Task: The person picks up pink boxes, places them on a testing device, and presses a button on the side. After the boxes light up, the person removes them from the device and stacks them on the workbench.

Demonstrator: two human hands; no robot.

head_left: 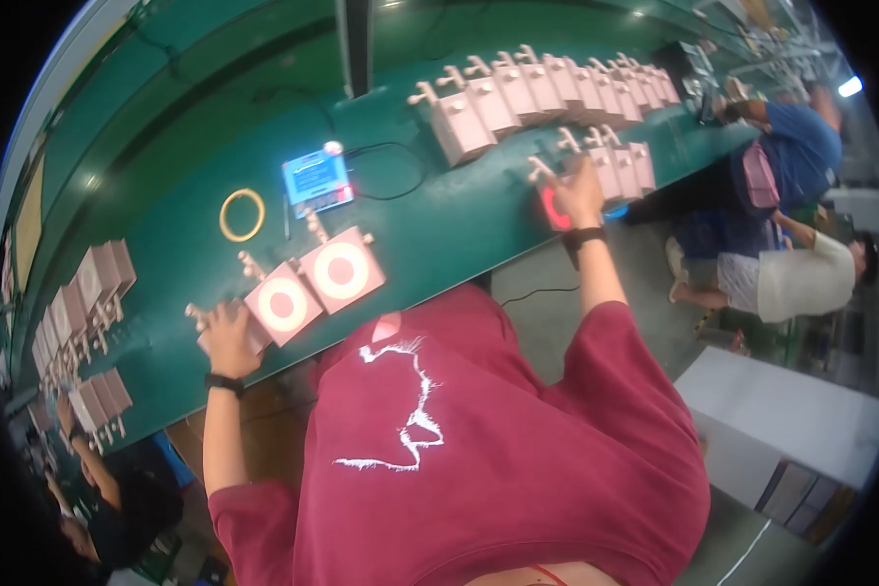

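Observation:
At the left part of the green bench, my left hand (pixel 229 340) is closed over a small pink box-shaped device with a peg-like knob on top. Beside it two more pink devices, one nearer (pixel 284 304) and one farther right (pixel 342 271), show glowing white rings on their front faces. My right hand (pixel 578 192) reaches out to the right and grips the top of another pink device (pixel 555 210), whose face glows red. Its fingers partly cover that device, which stands at the end of a short row of similar ones (pixel 623 174).
A long row of pink devices (pixel 518 93) lines the back right. A blue-screened tester (pixel 317 179) with a black cable and a yellow ring (pixel 242 215) lie mid-bench. More devices (pixel 88 283) stand far left. Co-workers are at the right (pixel 801 146) and lower left (pixel 127 498).

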